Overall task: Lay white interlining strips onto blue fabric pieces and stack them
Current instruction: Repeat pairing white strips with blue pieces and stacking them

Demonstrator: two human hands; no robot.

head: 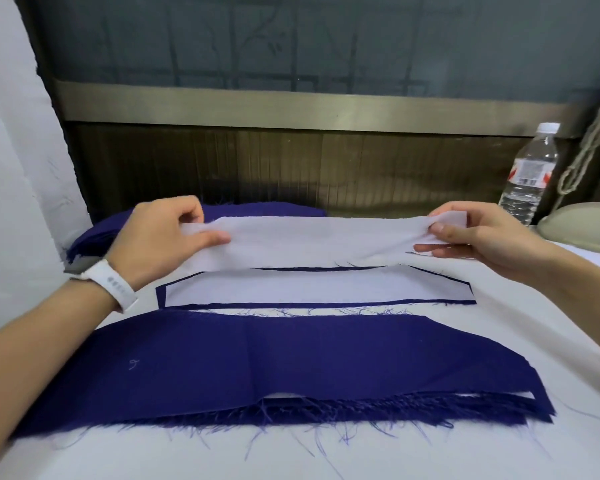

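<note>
Laying step. Your left hand (160, 237) and right hand (478, 233) each pinch 1 end of the white interlining strip (312, 237), held taut beyond the near blue stack (257, 362) and the lined blue piece (160, 296) behind it. Next, probably lower it square onto bare blue. The stack bears a faint mark, perhaps 9. The bottle (530, 171) label is unreadable.

light: bright, soft, even across the white cloth-covered table (430, 455)
dim zone: dark slatted wooden panel (187, 168) behind, one paler patch low at its middle
shadows: faint, soft-edged, under the held white interlining strip (309, 240)
glare: small highlights on the clear plastic water bottle (530, 174); dull sheen on the brass-coloured metal rail (291, 109)
focus: dark blue fabric piece (291, 362) sharp, crease and frayed threads readable; far right edge soft
distortion: wide-angle, rail bows, stretch at left and right edges
</note>
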